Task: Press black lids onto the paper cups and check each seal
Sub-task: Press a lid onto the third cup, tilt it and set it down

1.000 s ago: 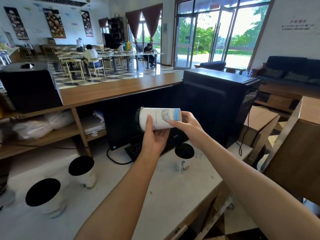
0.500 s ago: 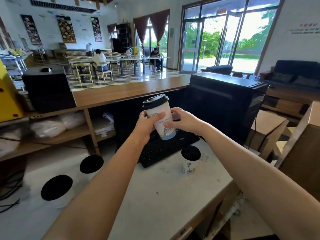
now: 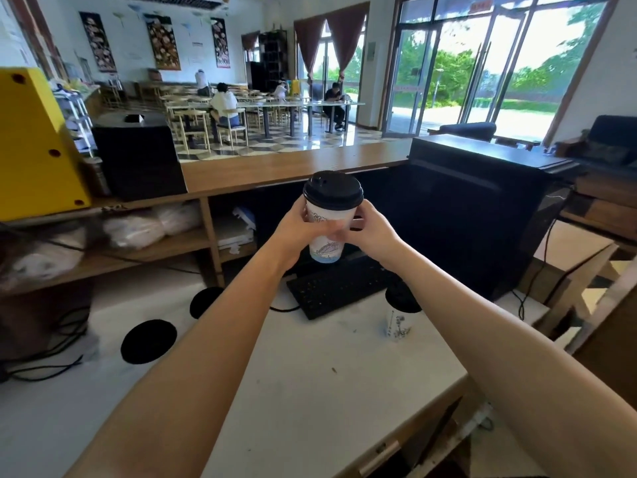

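A white printed paper cup (image 3: 325,248) with a black lid (image 3: 332,188) stands upright in the air above the keyboard. My left hand (image 3: 296,231) wraps its left side and my right hand (image 3: 370,229) grips its right side. On the white counter a second lidded cup (image 3: 400,319) stands to the right, partly behind my right forearm. At the left stand two more lidded cups, one near (image 3: 148,340) and one farther back (image 3: 203,301), seen mostly as black lid tops.
A black keyboard (image 3: 341,288) lies on the white counter (image 3: 310,391) under the held cup. A black machine (image 3: 482,208) stands at the right. Wooden shelves (image 3: 138,250) with bags, a yellow box (image 3: 34,146) and cables lie to the left.
The cup was lying sideways between my hands a second ago. It has since turned upright with the lid on top, and my view has shifted right and up.
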`<state>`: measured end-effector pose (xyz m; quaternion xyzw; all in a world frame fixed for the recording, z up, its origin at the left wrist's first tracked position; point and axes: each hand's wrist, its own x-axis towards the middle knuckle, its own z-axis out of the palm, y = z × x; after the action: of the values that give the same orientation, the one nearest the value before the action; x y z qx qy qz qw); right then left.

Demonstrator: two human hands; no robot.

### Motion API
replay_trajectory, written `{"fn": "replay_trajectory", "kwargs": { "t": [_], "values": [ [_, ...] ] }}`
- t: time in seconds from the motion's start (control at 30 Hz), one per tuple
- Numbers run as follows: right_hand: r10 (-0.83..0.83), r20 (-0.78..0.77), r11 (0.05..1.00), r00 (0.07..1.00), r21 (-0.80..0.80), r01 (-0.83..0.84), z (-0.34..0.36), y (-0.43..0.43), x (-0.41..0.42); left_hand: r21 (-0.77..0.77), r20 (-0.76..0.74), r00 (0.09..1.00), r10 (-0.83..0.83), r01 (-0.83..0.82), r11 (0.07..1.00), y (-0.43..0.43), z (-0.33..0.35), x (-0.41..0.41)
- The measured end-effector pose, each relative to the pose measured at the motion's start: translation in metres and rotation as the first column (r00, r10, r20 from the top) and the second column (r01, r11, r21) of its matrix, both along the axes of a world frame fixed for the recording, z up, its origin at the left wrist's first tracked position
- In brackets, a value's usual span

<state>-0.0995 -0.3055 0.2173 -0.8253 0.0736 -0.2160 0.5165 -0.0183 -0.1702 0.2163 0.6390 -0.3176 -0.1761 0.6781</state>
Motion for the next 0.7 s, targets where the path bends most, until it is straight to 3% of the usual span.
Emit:
{"fn": "replay_trajectory", "kwargs": {
  "t": [0.2,0.47,0.7],
  "values": [
    [0.040,0.059,0.998,0.997,0.037,-0.042,-0.030,0.044,0.030,0.058,-0.023,0.989,0.147,-0.145,0.988,0.040,-0.023,0.008],
    [0.104,-0.032,0.985,0.994,0.138,-0.099,-0.108,0.112,0.071,0.128,-0.142,0.894,0.425,-0.409,0.904,0.099,-0.095,0.018],
    [0.161,-0.097,0.967,0.982,0.216,-0.137,-0.168,0.136,0.079,0.244,-0.196,0.845,0.498,-0.450,0.859,0.119,-0.152,0.021]
  ]
}}
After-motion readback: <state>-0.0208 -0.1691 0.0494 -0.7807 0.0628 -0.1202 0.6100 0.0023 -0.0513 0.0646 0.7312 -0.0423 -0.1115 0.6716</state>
